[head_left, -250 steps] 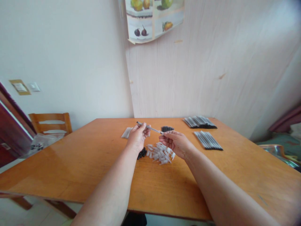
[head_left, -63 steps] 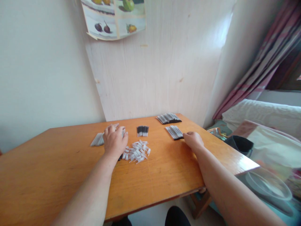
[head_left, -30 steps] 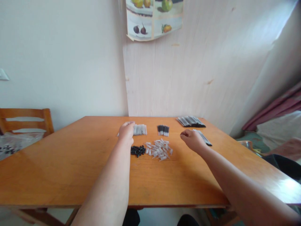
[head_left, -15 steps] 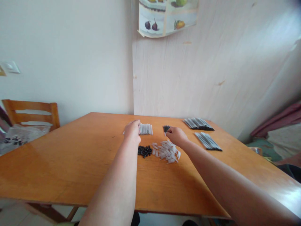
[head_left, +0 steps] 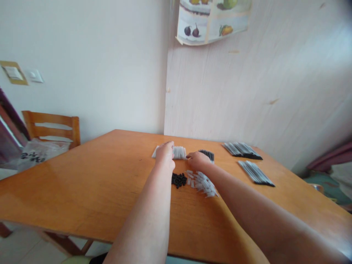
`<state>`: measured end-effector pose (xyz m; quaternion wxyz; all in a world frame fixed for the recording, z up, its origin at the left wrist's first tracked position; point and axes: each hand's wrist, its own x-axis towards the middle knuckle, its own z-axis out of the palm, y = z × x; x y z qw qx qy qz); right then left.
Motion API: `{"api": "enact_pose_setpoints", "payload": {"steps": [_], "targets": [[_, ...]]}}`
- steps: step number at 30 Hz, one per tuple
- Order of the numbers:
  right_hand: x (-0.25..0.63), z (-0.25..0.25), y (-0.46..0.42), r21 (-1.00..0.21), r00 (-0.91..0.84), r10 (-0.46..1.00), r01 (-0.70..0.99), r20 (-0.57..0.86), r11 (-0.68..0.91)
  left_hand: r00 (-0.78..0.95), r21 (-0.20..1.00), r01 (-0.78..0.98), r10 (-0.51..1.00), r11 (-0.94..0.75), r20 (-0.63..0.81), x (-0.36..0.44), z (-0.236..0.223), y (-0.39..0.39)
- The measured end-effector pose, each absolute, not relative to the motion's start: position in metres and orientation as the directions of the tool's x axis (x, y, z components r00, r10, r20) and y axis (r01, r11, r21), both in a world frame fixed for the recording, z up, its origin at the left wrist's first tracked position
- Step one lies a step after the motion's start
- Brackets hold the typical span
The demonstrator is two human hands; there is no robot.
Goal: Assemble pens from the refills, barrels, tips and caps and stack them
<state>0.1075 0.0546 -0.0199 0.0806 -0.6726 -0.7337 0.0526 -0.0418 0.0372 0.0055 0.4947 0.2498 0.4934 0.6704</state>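
My left hand (head_left: 165, 154) reaches over a row of whitish, see-through tubes (head_left: 180, 152) that look like pen barrels, its fingers mostly hidden behind the back of the hand. At the right end of that row is my right hand (head_left: 198, 161), with fingers drawn together; anything held in them is too small to make out. Just behind the right hand lies a bunch of thin dark rods (head_left: 206, 154), like pen refills. Nearer to me are a pile of small black plugs (head_left: 179, 180) and a pile of translucent white pointed pieces (head_left: 205, 184), partly beneath my right forearm.
Two groups of clear sticks with black ends, an upper bundle (head_left: 242, 150) and a lower bundle (head_left: 255, 173), lie on the right of the wooden table (head_left: 90, 183). A chair (head_left: 55, 126) with a plastic bag (head_left: 42, 152) stands at the left. A wall rises behind the table.
My right hand has moved left from the thin dark rods to the end of the tube row. My left hand stays at the tubes. The view has turned slightly left.
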Motion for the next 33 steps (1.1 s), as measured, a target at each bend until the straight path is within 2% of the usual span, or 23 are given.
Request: {"api": "enact_pose_setpoints", "payload": {"steps": [6, 15, 19, 23, 26, 28, 30, 33], "targets": [[0.106, -0.021, 0.056, -0.166, 0.063, 0.995, 0.985, 0.073, -0.05, -0.379, 0.915, -0.401, 0.917, -0.039, -0.127, -0.04, 0.003, 0.038], [0.101, -0.025, 0.065, -0.184, 0.166, 0.986, 0.969, 0.004, -0.162, -0.383, 0.92, -0.388, 0.916, -0.042, -0.12, -0.039, 0.004, 0.035], [0.109, -0.022, 0.066, -0.2, 0.194, 0.981, 0.962, 0.027, -0.185, -0.411, 0.955, -0.285, 0.911, -0.087, -0.04, -0.035, 0.003, 0.036], [0.124, -0.013, 0.061, -0.256, 0.17, 0.978, 0.957, 0.121, -0.134, -0.389, 0.973, -0.03, 0.899, -0.229, 0.199, -0.029, -0.002, 0.036], [0.133, -0.001, 0.054, -0.398, 0.088, 0.985, 0.917, 0.151, -0.021, -0.266, 0.871, 0.303, 0.843, -0.387, 0.467, -0.026, -0.004, 0.03], [0.138, 0.008, 0.047, -0.525, 0.024, 0.993, 0.85, 0.116, 0.041, -0.107, 0.701, 0.533, 0.783, -0.474, 0.612, -0.025, -0.003, 0.022], [0.142, 0.019, 0.038, -0.651, -0.047, 0.994, 0.752, 0.103, 0.103, 0.038, 0.536, 0.679, 0.752, -0.502, 0.658, -0.023, 0.0, 0.013], [0.147, 0.032, 0.024, -0.81, -0.143, 0.983, 0.56, 0.114, 0.175, 0.146, 0.407, 0.751, 0.733, -0.519, 0.665, -0.019, 0.002, 0.003]]}}
